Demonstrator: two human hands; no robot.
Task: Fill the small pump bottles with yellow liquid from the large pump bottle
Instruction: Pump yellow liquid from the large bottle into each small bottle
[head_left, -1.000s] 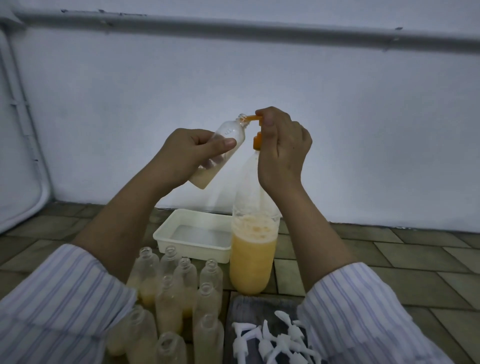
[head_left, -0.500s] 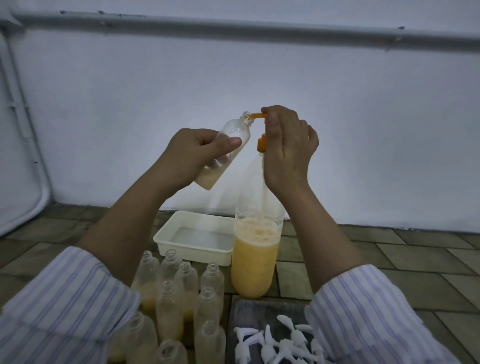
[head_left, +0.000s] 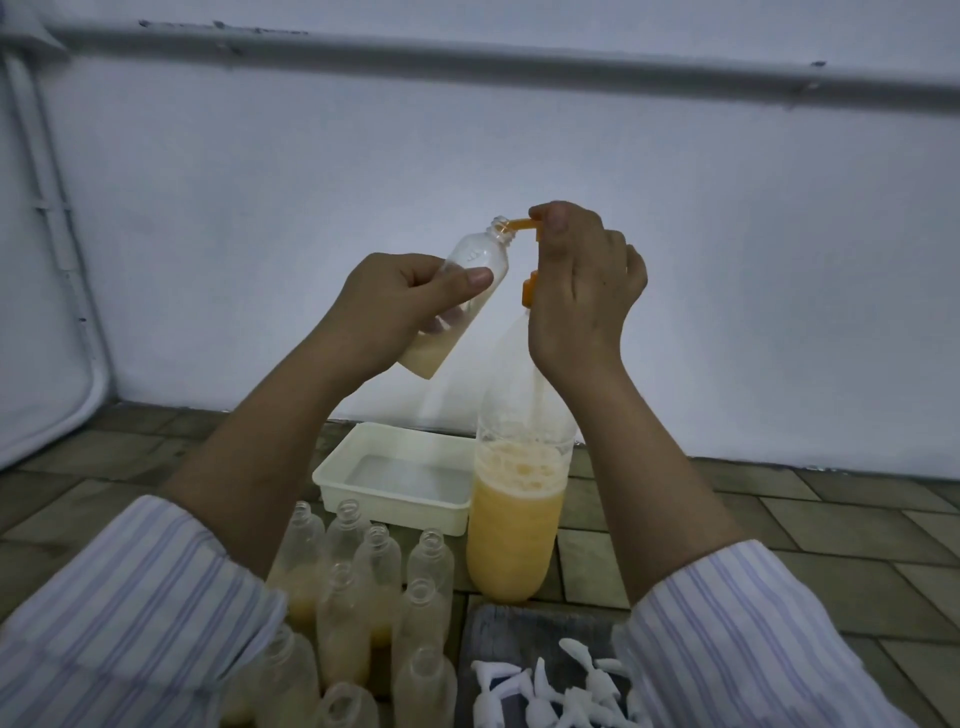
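I hold a small clear bottle tilted in my left hand, fingers and thumb wrapped round its body, its open neck raised to the orange pump spout. My right hand curls over the pump head of the large bottle, thumb on top, fingers folded loosely. To pump well, I judge I should keep the neck tight against the spout tip and press slowly, so nothing drips.

The small bottle has pale yellow liquid only in its lowest part. The large bottle, standing on the tiled floor, is roughly half full of foamy yellow liquid. A cluster of uncapped small bottles stands near me, several partly filled. A white tray sits behind them; white pump tops lie at lower right
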